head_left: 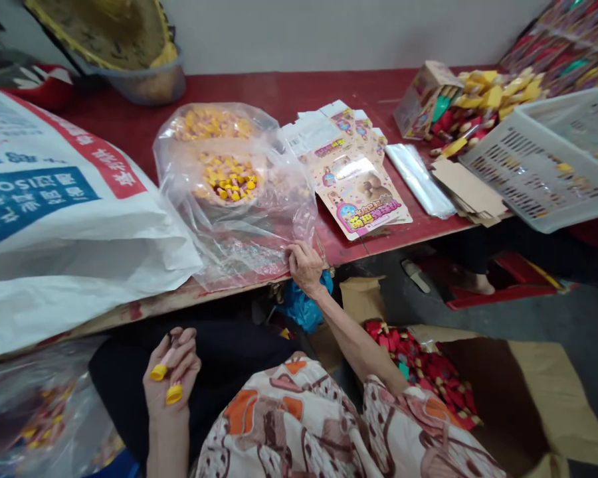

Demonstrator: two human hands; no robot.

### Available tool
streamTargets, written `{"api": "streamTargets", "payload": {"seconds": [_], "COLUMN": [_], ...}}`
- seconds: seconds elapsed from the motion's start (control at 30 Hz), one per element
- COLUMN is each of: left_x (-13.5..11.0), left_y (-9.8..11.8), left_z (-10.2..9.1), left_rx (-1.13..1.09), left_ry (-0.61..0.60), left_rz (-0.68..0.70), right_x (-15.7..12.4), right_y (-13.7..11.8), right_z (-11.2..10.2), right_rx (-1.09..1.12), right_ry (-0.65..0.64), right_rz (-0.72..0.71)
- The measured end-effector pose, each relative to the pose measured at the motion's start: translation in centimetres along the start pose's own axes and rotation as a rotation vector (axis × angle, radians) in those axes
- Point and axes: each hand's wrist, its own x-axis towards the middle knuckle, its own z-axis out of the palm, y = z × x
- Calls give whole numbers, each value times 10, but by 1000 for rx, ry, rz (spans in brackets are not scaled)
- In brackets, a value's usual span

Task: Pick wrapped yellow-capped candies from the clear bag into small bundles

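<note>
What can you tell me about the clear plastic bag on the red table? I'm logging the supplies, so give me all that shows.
The clear plastic bag is thin, crinkled and glossy, and lies slumped open on the red table at its front edge. Inside sit heaps of small yellow and pink pieces, hazy through the film. The right hand rests on its lower right corner. A large white printed sack presses against its left side, and printed cards lie just to its right.
</note>
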Motion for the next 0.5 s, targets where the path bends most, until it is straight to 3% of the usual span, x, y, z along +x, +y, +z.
{"api": "streamTargets", "payload": {"seconds": [0.27, 0.5], "left_x": [6, 21], "left_y": [-5, -13], "left_z": [15, 17], "left_rx": [-5, 41], "left_ry": [142, 250], "left_rz": [-49, -23], "right_x": [0, -1], "right_y": [-2, -2], "right_z": [-1, -1], "right_rx": [-21, -10], "right_ry": [-23, -16], "right_rz": [33, 45]}}
